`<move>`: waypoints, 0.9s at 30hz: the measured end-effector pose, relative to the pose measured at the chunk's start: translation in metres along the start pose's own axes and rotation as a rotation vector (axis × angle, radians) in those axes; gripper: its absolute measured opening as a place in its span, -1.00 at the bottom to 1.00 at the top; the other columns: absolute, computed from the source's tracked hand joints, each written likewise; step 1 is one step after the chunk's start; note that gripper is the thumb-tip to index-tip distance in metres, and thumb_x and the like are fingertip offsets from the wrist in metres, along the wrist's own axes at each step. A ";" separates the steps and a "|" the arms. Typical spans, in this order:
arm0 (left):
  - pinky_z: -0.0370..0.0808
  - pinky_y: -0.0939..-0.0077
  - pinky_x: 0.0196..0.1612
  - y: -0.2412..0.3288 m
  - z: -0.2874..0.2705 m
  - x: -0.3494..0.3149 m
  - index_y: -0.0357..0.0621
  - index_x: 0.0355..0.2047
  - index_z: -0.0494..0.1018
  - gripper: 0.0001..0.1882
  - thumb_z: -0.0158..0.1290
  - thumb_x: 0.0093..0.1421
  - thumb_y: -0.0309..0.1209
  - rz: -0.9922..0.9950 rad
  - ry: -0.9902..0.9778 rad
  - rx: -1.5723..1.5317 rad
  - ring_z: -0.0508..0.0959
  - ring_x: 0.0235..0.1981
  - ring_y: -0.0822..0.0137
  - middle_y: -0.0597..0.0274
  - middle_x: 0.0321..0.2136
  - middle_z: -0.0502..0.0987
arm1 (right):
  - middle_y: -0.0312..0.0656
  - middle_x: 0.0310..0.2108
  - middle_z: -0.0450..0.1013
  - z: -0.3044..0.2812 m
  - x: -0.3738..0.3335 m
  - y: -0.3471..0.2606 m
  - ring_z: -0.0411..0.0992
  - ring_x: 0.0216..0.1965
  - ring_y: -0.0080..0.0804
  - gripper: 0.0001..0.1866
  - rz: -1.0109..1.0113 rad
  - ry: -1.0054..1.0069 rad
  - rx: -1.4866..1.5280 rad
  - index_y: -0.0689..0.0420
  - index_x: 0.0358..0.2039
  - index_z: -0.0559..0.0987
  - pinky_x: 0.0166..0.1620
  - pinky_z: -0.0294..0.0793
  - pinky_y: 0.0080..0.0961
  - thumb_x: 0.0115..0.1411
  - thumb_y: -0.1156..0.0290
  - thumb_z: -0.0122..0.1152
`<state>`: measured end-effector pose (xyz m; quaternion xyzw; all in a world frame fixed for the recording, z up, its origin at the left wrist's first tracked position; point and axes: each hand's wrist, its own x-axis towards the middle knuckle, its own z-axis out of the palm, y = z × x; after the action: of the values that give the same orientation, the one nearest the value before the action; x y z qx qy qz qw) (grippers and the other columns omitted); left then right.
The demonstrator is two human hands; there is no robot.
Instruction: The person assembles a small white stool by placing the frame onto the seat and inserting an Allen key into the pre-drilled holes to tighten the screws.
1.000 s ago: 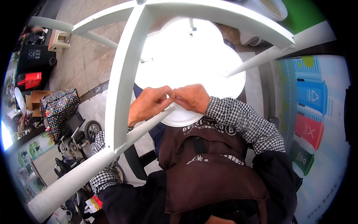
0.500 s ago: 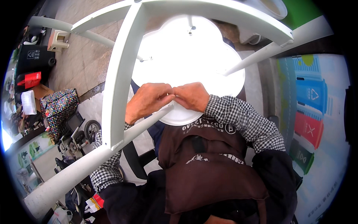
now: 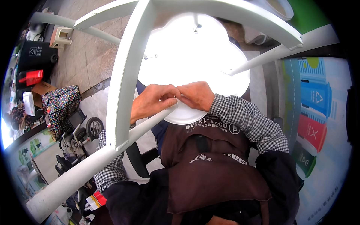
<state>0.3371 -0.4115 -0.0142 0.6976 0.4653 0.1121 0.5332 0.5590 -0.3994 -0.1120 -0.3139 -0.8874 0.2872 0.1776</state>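
Observation:
A white stool or small table lies upside down in front of me, its scalloped top (image 3: 195, 48) overexposed and its white legs rising toward me. My left hand (image 3: 155, 101) is closed in a pinch beside the near leg (image 3: 86, 163), where that leg meets the top. Fingertips of my right hand (image 3: 197, 95) are pressed together and touch those of the left at the same spot. Whatever is between the fingers is too small or hidden to make out. Curved white braces (image 3: 129, 71) join the legs above my hands.
At the left stand a dotted bag (image 3: 62, 107), a wheeled cart (image 3: 77, 137), a black bin (image 3: 35, 54) and a small beige stool (image 3: 61, 37). A panel with printed coloured bins (image 3: 315, 99) runs along the right. A white bucket (image 3: 279, 8) is at the far right.
The view has shifted slightly, so most things appear a little farther right. My left fingers have curled a bit more at the leg's base; both hands stay together there.

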 end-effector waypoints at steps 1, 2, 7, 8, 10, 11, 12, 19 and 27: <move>0.49 0.52 -0.39 0.001 -0.001 0.001 -0.17 -0.17 0.61 -0.86 0.09 0.31 -0.54 0.016 0.012 0.085 0.53 -0.54 0.47 0.26 -0.54 0.60 | -0.24 -0.45 0.58 -0.001 0.001 -0.001 0.62 -0.39 -0.20 -0.81 0.011 -0.002 -0.009 0.00 -0.19 0.51 -0.34 0.58 -0.22 0.31 0.22 0.26; 0.48 0.51 -0.40 0.003 -0.002 0.000 -0.17 -0.17 0.61 -0.86 0.09 0.30 -0.55 0.009 0.035 0.090 0.53 -0.55 0.47 0.25 -0.55 0.59 | -0.24 -0.45 0.57 -0.002 0.001 -0.001 0.62 -0.40 -0.20 -0.82 0.006 0.000 -0.001 0.00 -0.19 0.51 -0.34 0.58 -0.22 0.32 0.22 0.25; 0.45 0.48 -0.45 0.017 0.000 -0.004 -0.16 -0.17 0.60 -0.84 0.08 0.29 -0.56 0.051 0.223 -0.048 0.53 -0.59 0.47 0.27 -0.60 0.56 | -0.23 -0.47 0.56 0.000 0.000 0.001 0.60 -0.41 -0.20 -0.80 -0.008 0.027 0.023 -0.01 -0.15 0.51 -0.33 0.58 -0.22 0.31 0.21 0.26; 0.44 0.52 -0.43 0.017 -0.002 -0.005 -0.20 -0.15 0.59 -0.84 0.07 0.30 -0.56 0.015 0.205 -0.043 0.50 -0.56 0.50 0.29 -0.58 0.54 | -0.23 -0.48 0.56 0.000 0.000 0.001 0.60 -0.41 -0.19 -0.80 -0.014 0.031 0.038 -0.02 -0.14 0.51 -0.33 0.57 -0.22 0.31 0.21 0.26; 0.42 0.59 -0.38 0.017 -0.007 -0.006 -0.27 -0.12 0.56 -0.83 0.04 0.32 -0.56 -0.056 0.174 -0.033 0.46 -0.51 0.56 0.33 -0.54 0.51 | -0.23 -0.48 0.55 -0.002 -0.001 0.003 0.60 -0.42 -0.19 -0.79 -0.029 0.040 0.068 -0.03 -0.12 0.52 -0.33 0.57 -0.22 0.31 0.21 0.26; 0.42 0.59 -0.37 0.015 -0.007 -0.006 -0.26 -0.11 0.56 -0.82 0.04 0.32 -0.56 -0.058 0.184 -0.040 0.46 -0.50 0.57 0.34 -0.54 0.51 | -0.23 -0.49 0.56 -0.002 -0.001 0.003 0.60 -0.42 -0.19 -0.79 -0.029 0.030 0.072 -0.03 -0.11 0.52 -0.33 0.57 -0.22 0.32 0.21 0.26; 0.42 0.60 -0.37 0.012 -0.005 -0.005 -0.25 -0.09 0.56 -0.81 0.03 0.32 -0.56 -0.060 0.194 -0.047 0.47 -0.49 0.57 0.34 -0.54 0.51 | -0.23 -0.49 0.56 -0.001 -0.002 0.003 0.60 -0.42 -0.19 -0.79 -0.029 0.020 0.075 -0.04 -0.11 0.53 -0.33 0.56 -0.22 0.32 0.21 0.26; 0.43 0.65 -0.34 0.001 -0.005 0.006 -0.26 -0.05 0.55 -0.79 0.04 0.33 -0.55 -0.049 0.245 -0.178 0.49 -0.45 0.59 0.40 -0.51 0.51 | -0.22 -0.50 0.56 -0.008 0.000 0.003 0.59 -0.45 -0.22 -0.80 0.043 -0.008 0.155 -0.04 -0.22 0.58 -0.34 0.55 -0.25 0.36 0.12 0.22; 0.52 0.58 -0.26 -0.013 -0.012 0.008 -0.23 -0.04 0.55 -0.81 0.01 0.41 -0.51 0.064 0.592 -0.510 0.44 -0.46 0.58 0.42 -0.51 0.48 | -0.25 -0.58 0.48 -0.003 0.001 0.005 0.50 -0.53 -0.29 -0.75 0.103 0.019 0.190 0.00 -0.28 0.58 -0.40 0.47 -0.33 0.37 0.09 0.22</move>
<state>0.3266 -0.3980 -0.0230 0.4944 0.5344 0.4370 0.5283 0.5623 -0.3941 -0.1127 -0.3437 -0.8370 0.3758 0.2001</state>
